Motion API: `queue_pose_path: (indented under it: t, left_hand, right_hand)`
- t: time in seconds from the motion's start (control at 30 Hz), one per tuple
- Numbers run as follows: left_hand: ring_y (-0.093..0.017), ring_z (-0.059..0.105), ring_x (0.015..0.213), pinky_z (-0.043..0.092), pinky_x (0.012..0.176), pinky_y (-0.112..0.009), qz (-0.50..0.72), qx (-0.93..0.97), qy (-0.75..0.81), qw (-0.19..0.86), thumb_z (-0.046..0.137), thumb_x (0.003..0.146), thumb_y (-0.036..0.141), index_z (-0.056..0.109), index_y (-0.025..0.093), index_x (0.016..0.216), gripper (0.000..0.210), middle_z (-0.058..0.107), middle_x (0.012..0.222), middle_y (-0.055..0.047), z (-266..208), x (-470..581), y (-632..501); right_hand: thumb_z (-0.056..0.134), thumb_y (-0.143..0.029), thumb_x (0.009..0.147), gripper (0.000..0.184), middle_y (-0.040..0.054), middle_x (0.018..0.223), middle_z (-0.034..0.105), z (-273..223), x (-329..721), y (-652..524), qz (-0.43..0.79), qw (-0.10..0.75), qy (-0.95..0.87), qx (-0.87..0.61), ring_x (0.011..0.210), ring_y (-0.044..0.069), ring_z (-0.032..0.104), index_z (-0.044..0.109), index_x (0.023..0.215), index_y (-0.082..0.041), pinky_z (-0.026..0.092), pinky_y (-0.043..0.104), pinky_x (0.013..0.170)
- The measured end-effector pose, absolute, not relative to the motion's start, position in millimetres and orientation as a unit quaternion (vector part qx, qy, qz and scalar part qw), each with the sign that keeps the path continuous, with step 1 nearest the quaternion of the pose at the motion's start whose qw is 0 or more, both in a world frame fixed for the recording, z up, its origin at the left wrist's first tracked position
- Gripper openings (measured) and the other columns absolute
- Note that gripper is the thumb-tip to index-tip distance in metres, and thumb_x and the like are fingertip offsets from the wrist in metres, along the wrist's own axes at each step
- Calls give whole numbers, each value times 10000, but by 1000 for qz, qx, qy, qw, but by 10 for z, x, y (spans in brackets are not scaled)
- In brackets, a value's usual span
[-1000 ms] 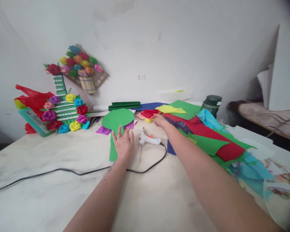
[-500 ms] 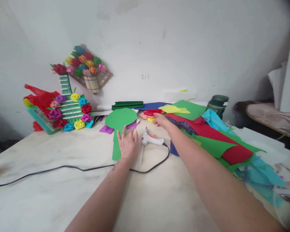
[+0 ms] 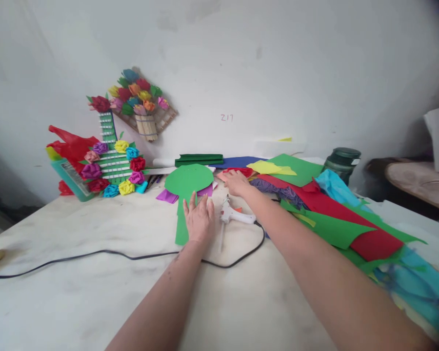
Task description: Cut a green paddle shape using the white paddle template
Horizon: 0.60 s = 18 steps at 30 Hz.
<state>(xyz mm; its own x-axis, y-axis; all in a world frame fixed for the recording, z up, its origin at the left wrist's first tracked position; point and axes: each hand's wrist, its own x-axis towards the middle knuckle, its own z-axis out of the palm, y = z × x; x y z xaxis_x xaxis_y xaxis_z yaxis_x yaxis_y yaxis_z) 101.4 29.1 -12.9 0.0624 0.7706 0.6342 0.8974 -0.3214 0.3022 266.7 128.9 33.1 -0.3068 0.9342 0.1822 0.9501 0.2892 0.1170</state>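
My left hand (image 3: pixel 199 219) lies with fingers spread on the stem of a green paper cutout (image 3: pixel 189 179), which has a round head and a long straight stem. Farther forward, my right hand (image 3: pixel 237 184) reaches over a small pile of folded paper, its fingers stretched out on the pink paper (image 3: pixel 224 175) beside a red piece (image 3: pixel 246 171). Its fingertips are partly hard to make out. Between the two hands, a white glue gun (image 3: pixel 237 215) rests on the table, a clear glue stick jutting from it. Purple paper (image 3: pixel 167 196) sticks out under the cutout.
A black cord (image 3: pixel 106 251) crosses the table from the glue gun. At the left stand a guitar-shaped flower craft (image 3: pixel 115 161) and a teal bottle (image 3: pixel 71 178). Coloured sheets, including a red one (image 3: pixel 376 243), lie under and beside my right arm. A dark green jar (image 3: pixel 342 163) stands behind.
My right hand has moved left across the paper pile, from the red piece onto the pink one. My left hand stays on the cutout. The view has turned slightly left.
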Motion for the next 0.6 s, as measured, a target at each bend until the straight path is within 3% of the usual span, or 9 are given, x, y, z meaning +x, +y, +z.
queue_pose_path:
  t: [0.13,0.23,0.47,0.6]
  left_hand:
    - [-213,273,1304,88,1091,-445,-371,-723,-578,77,264,908,333,547,161,1173,424,617,1136,-50,-121,1008,289]
    - [-213,292,1296,111,1085,-450,-368,-723,-581,71,265,908,335,548,151,1167,425,609,1146,-73,-120,1005,294]
    - [-230,329,1272,132,1075,-463,-383,-724,-572,51,267,909,342,550,144,1164,429,605,1149,-86,-171,1005,342]
    - [-234,401,1221,174,1061,-450,-400,-723,-563,13,274,907,352,553,142,1155,428,582,1183,-99,-205,1004,383]
  right_hand:
    - [502,-109,727,420,112,1305,468,236,2663,1341,-82,0,-791,-606,1243,281,283,591,1136,-146,177,410,1017]
    - [422,-101,776,475,117,1338,434,217,2677,1367,-83,43,-777,-622,1242,265,292,496,1244,-127,212,401,1001]
    - [279,-270,883,468,-14,1424,322,338,2820,1516,-53,169,-737,-652,1218,241,336,374,1340,-245,296,403,958]
    - [309,-237,873,438,-46,1376,402,362,2946,1587,-82,201,-741,-635,1233,218,319,472,1279,-265,266,374,975]
